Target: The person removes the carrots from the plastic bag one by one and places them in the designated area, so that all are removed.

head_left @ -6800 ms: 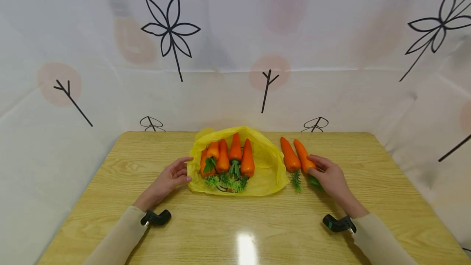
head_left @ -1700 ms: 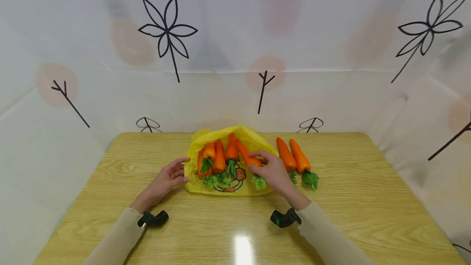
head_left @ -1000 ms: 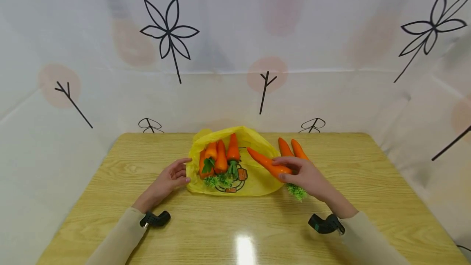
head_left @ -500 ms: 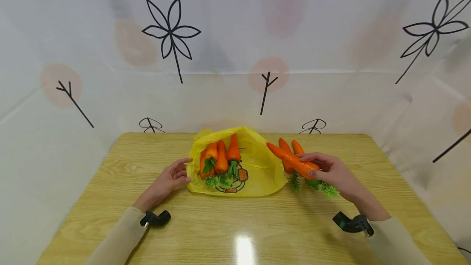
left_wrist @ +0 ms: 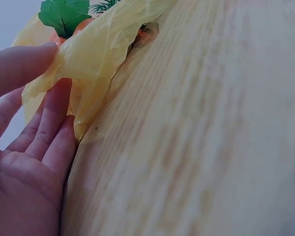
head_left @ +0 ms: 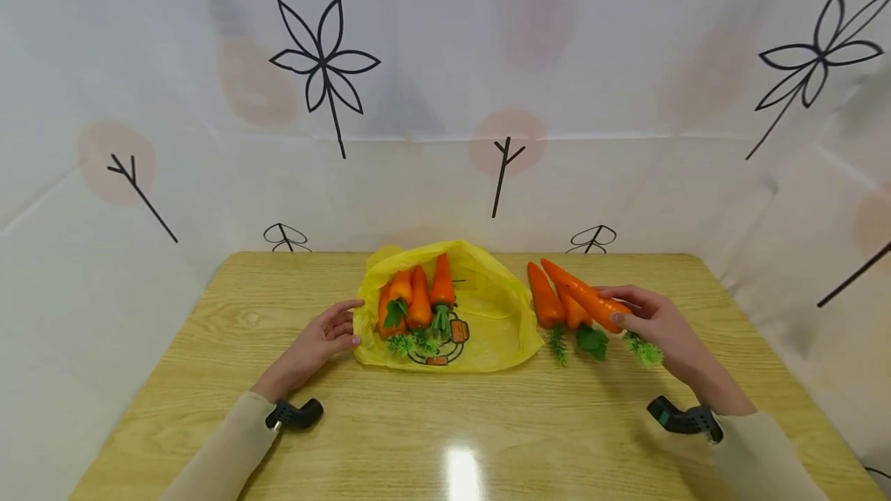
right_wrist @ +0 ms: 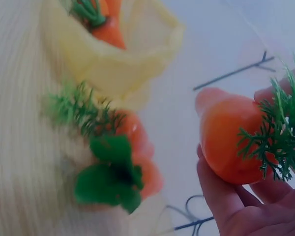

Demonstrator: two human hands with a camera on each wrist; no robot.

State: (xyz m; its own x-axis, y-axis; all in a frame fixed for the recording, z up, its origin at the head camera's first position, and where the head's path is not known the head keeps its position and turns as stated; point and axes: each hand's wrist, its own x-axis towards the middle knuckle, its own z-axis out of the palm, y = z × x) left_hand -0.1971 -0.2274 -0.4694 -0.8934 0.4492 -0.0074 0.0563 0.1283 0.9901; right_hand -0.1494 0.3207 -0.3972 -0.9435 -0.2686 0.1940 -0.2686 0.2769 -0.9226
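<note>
A yellow plastic bag [head_left: 497,342] lies with its mouth facing the person, several orange carrots [head_left: 421,301] with green tops inside. My left hand [head_left: 316,342] holds the bag's left edge; in the left wrist view the thumb lies over the yellow film [left_wrist: 91,59] and the fingers behind it. My right hand [head_left: 661,327] grips a carrot [head_left: 585,296] by its thick end, above and right of two carrots [head_left: 545,300] lying beside the bag. In the right wrist view that gripped carrot [right_wrist: 231,137] shows its round end and feathery leaves, with fingers around it.
The wooden table [head_left: 390,431] reaches to a pale cloth backdrop [head_left: 418,192] with drawn flowers and twigs. Dark wrist cameras sit at both sleeves. A thin dark cable [head_left: 879,472] shows at the far right edge.
Since the 1.7 s frame, the right hand has lifted a carrot out of the bag and carried it right, over the two beside the bag. The left hand has stayed at the bag's edge.
</note>
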